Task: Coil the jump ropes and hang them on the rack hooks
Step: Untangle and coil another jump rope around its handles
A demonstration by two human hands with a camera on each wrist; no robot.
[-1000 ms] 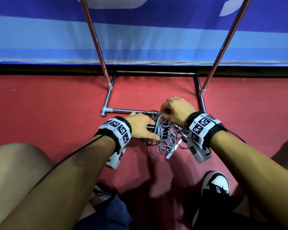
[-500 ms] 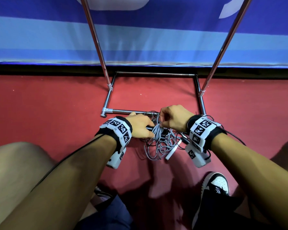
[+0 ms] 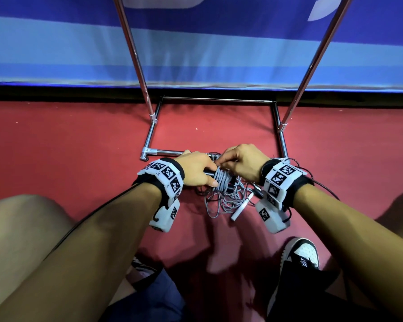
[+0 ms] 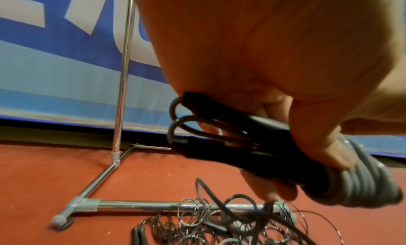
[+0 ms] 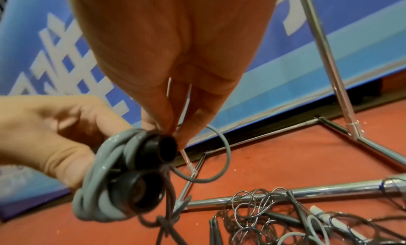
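My left hand (image 3: 196,169) grips two black jump rope handles (image 4: 230,144) side by side, with grey rope (image 3: 221,178) wound in tight turns round them. The coil (image 5: 103,176) sits at the handles' far end (image 4: 362,184). My right hand (image 3: 242,163) pinches the grey rope at the handle ends (image 5: 167,150), where a loose loop (image 5: 222,155) stands out. Below lies a tangle of other ropes (image 3: 226,201) on the red floor, with a white handle (image 3: 239,211) among them. The rack's hooks are out of view.
The chrome rack's base bar (image 3: 168,151) and two slanted uprights (image 3: 135,56) stand just beyond my hands, before a blue banner (image 3: 219,43). My knees and a black-and-white shoe (image 3: 298,259) are close below. Thin wire ropes (image 5: 259,207) lie by the base bar.
More grey rope has been wound round the handles, so the coil is tighter and thicker. My right hand has come closer to the left hand, and the loose tangle has thinned.
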